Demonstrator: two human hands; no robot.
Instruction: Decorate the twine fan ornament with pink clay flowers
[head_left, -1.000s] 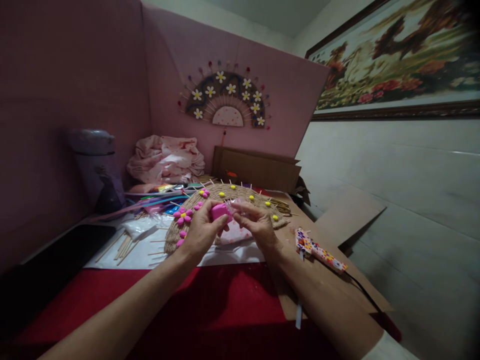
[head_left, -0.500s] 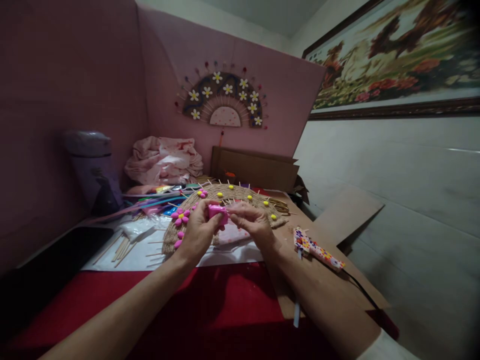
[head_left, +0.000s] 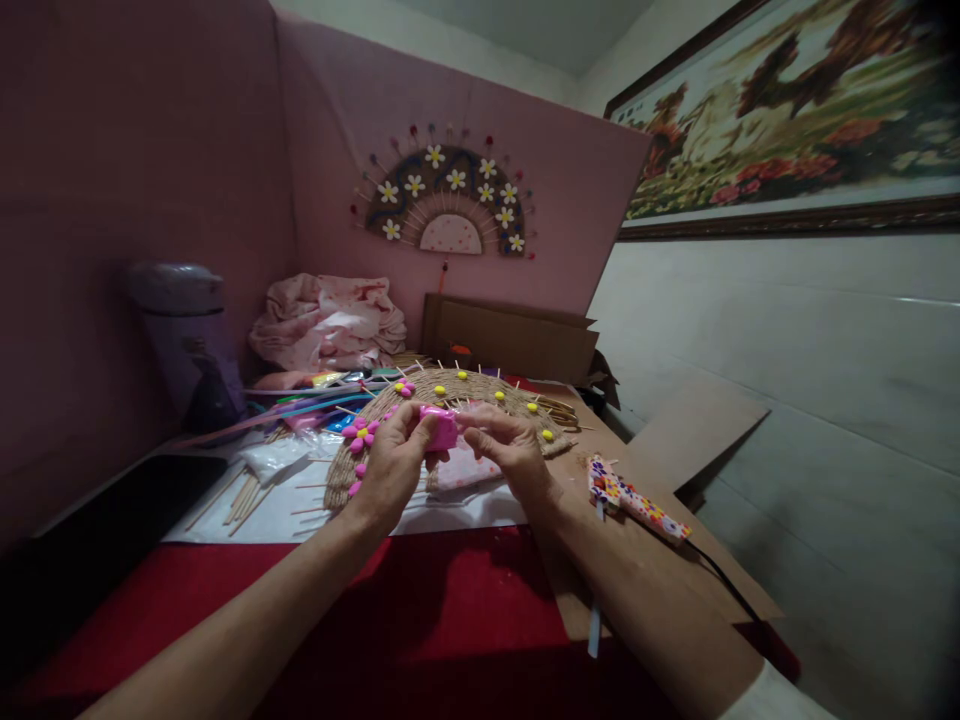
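Note:
My left hand [head_left: 391,466] is closed round a lump of bright pink clay [head_left: 441,430], held just above a half-round woven jute fan [head_left: 457,390]. My right hand [head_left: 505,447] pinches at the right end of the same lump with thumb and fingers pressed together. The fan lies flat on white paper and carries pink clay flowers [head_left: 363,434] on its left edge and yellow dots [head_left: 531,407] round its rim, with thin sticks poking out.
A colourful patterned glue gun [head_left: 634,503] lies on brown cardboard [head_left: 697,425] to the right, its cord running off. Coloured strips and bamboo sticks [head_left: 244,493] sit at left beside a grey jug [head_left: 184,335]. A finished fan [head_left: 448,200] hangs on the pink wall.
Both hands have stayed together over the fan. The pink lump has turned slightly between the fingers, and the view has shifted a little to the right.

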